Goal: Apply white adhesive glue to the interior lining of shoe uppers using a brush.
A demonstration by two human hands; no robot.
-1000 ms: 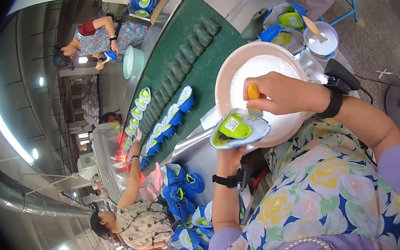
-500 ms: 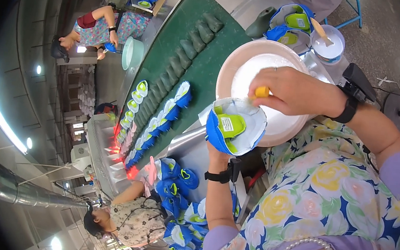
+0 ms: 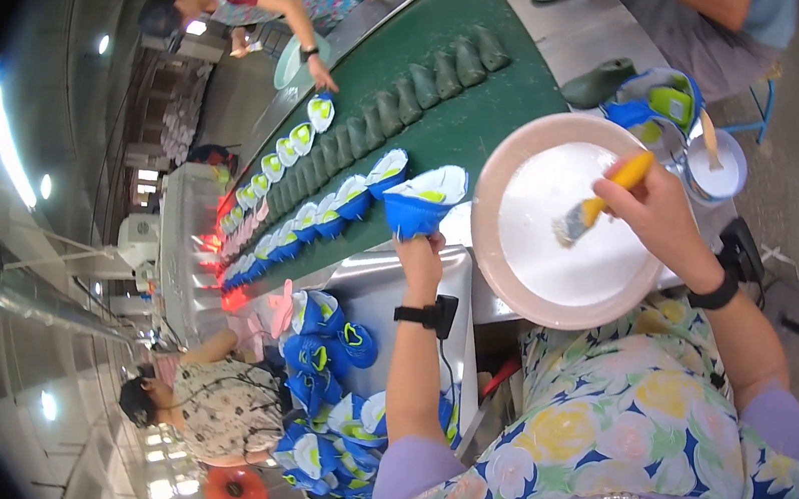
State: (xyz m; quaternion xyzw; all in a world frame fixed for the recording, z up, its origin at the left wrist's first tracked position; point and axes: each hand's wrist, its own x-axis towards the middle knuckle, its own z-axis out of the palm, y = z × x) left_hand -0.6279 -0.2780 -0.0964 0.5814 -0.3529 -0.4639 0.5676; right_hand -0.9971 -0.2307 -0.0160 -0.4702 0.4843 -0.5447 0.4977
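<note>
My left hand [image 3: 420, 257] grips a blue shoe upper [image 3: 412, 215] from below. The upper has a white inside and lime green lining, and is held over the edge of the green conveyor belt [image 3: 439, 28], close to a row of similar blue uppers [image 3: 350, 201]. My right hand [image 3: 661, 218] holds a brush [image 3: 586, 214] with a yellow handle. Its pale bristles point down over white liquid in a wide pinkish basin [image 3: 491, 211]. Whether the bristles touch the liquid I cannot tell.
A row of dark shoe lasts [image 3: 365, 129] lies along the belt. Blue uppers [image 3: 310, 354] pile up in a metal tray [image 3: 441, 280]. Right of the basin stands a pot [image 3: 726, 182] with a wooden-handled brush [image 3: 710, 137]. Across the belt, a co-worker's hand [image 3: 320, 73] reaches an upper.
My left hand has carried the upper left and up to the belt. My right hand has moved from the upper to above the basin with the brush. The co-worker has reached toward the belt.
</note>
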